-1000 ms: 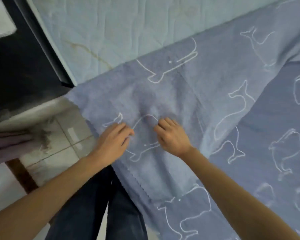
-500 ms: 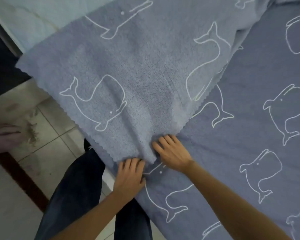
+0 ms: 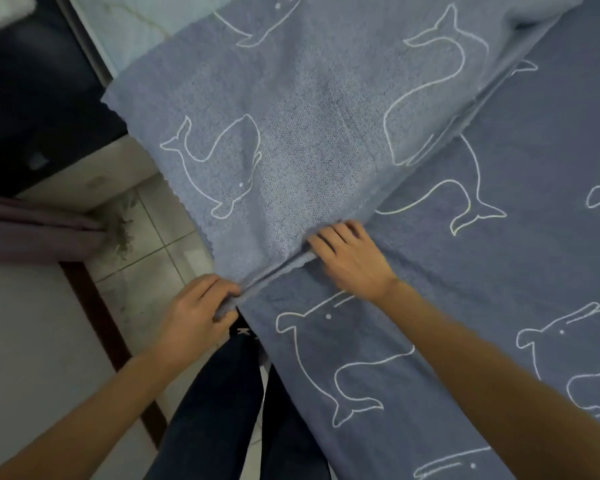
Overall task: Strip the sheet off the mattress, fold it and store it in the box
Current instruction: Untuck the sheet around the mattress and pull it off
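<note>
We see a blue sheet (image 3: 326,116) with white whales on it. It lies spread on the mattress (image 3: 142,26), and one big flap of it is folded back over the rest. A bare bit of mattress shows past the sheet's far left corner. The left hand (image 3: 198,313) pinches the sheet at the near end of the flap's fold, at the sheet's left edge. Its fingers curl round a bunch of cloth. The right hand (image 3: 352,259) sits just farther along the same fold, on top of the sheet. Its fingers curl over the fold and grip it. Left of the sheet is the tiled floor (image 3: 160,251). Dark trouser legs (image 3: 222,410) stand by the sheet's near edge.
</note>
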